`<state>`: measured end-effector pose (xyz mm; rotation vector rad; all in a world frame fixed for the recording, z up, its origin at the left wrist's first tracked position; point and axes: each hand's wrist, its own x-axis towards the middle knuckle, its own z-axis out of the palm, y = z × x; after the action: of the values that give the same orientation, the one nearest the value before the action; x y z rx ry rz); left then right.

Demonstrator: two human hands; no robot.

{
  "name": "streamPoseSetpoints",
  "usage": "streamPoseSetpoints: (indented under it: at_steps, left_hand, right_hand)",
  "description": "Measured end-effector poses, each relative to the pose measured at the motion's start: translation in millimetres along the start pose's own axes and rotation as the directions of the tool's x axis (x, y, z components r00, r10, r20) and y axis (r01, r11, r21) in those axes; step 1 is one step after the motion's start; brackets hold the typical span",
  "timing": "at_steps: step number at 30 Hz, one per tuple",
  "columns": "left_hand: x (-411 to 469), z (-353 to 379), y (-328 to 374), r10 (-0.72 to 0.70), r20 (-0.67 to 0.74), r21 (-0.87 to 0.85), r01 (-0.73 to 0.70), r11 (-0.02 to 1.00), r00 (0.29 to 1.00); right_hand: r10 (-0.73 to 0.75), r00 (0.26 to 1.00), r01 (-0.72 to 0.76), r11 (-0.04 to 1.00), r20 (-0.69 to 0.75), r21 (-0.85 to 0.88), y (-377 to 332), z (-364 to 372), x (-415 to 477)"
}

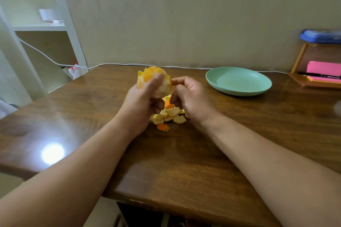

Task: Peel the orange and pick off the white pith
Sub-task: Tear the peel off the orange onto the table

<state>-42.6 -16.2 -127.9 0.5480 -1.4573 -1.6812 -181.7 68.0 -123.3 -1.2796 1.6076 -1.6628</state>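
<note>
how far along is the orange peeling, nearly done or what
Mostly done: a pile of peel pieces lies on the table. In hand: the left hand holds the orange, skin off, while the right hand pinches at its side. Left: pale pith covers much of it. The green plate is empty.

Peel pile [168, 114] under hands, plate [238, 81] right (bare tabletop [184, 162] nearer).

One orange [154, 81], mostly peeled, is held above one wooden table [184, 162]. Two hands are seen: left hand [142, 101], right hand [191, 97]. One pile of peel pieces [169, 116] is counted, exact piece number not resolvable. One green plate [238, 81], one white cable [110, 65], one pink notepad [323, 68], one blue box [321, 36].
</note>
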Motion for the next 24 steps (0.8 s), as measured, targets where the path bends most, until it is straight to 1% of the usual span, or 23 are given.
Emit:
streamPoseSetpoints:
  at_steps: [2,3,5,7,11,14,19,24]
  left_hand:
    - [1.6,-2.4,2.8,-0.071,0.026,-0.148,0.074,0.986,0.997]
    - [2.7,-3.6,3.6,-0.097,0.043,-0.189,0.103,0.976,0.994]
    - [2.7,-5.7,4.0,-0.114,0.07,-0.198,0.126,0.972,0.991]
    - [3.0,-6.1,2.9,-0.119,0.072,-0.173,0.129,0.976,0.99]
    - [6.2,-9.7,1.2,-0.114,0.041,-0.169,0.119,0.978,0.993]
    - [5.7,-9.8,0.0,-0.089,0.069,-0.104,0.096,0.99,0.994]
    - [3.7,-6.9,-0.9,0.019,0.097,0.007,-0.02,1.0,0.995]
    - [1.9,-4.3,-2.5,0.088,0.106,0.1,-0.099,0.99,0.99]
  right_hand:
    - [0.03,0.997,-0.037,0.994,0.076,0.103,0.9,-4.8,1.5]
    - [0.034,0.994,-0.044,0.994,0.102,0.097,1.4,-7.0,1.9]
    - [0.014,0.995,-0.01,0.999,0.096,-0.043,1.8,-8.6,2.0]
    - [-0.031,0.998,0.04,0.981,0.052,-0.191,2.0,-8.5,1.2]
    - [-0.056,0.998,0.06,0.96,0.023,-0.273,0.8,-8.4,-0.2]
    - [-0.042,0.998,0.049,0.973,0.036,-0.223,0.1,-8.6,-1.1]
    - [0.045,0.995,-0.033,0.991,0.088,-0.128,2.5,-6.5,0.7]
    - [0.038,0.991,-0.03,0.997,0.127,-0.064,2.0,-6.7,1.5]
